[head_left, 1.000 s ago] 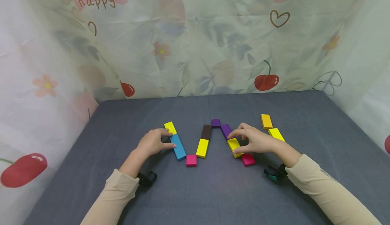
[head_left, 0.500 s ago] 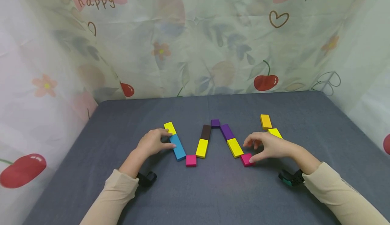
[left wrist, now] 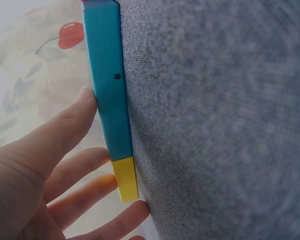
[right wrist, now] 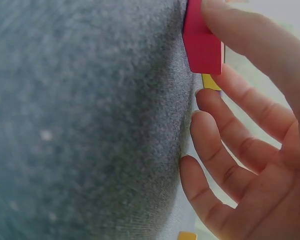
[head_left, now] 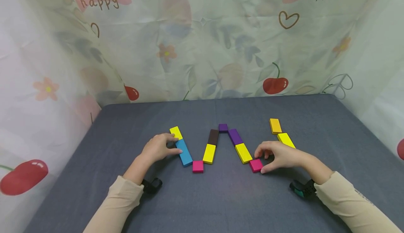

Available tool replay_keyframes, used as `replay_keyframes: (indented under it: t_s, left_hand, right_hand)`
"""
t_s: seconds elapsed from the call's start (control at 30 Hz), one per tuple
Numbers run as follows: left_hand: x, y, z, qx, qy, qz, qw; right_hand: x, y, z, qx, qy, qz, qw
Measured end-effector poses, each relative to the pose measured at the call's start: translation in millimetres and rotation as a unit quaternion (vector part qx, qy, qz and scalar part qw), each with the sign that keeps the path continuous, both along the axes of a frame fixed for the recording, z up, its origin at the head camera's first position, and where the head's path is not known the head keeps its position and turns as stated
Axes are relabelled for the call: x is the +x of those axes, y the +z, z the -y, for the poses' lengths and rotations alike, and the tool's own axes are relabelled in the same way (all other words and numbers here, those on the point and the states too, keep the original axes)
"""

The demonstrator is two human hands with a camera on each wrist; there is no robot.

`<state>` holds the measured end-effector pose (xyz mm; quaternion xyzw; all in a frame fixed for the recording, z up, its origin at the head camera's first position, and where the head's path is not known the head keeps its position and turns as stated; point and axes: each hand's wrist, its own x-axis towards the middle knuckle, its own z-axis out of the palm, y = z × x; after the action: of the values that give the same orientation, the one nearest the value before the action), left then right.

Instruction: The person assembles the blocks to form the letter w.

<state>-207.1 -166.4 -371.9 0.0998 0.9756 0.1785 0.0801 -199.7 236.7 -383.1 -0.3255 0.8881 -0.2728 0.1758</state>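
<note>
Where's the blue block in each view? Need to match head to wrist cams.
Head: blue block slightly left of centre, below mid-height, by the left hand's thumb.
Left wrist: long upright strip left of centre, from near the top edge down to a yellow block.
Right wrist: not in it.
Shared landmark: the gray tabletop, in all three.
</note>
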Motion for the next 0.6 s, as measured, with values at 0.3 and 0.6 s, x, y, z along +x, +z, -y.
replay_keyframes:
  t_s: [0.3,0.6]
  left_hand:
    - [0.2,-0.8,0.9,0.006,-0.003,-0.003,1.0]
    - [0.4,0.1,0.5,0.013,-0.002,0.002,0.9999]
  right_hand:
    - [1.8,1.6,0.8,-0.014,0.01,0.003,1.0]
    - [2.3,-0.4,-3.3,-0.016,0.012,0.005,1.0]
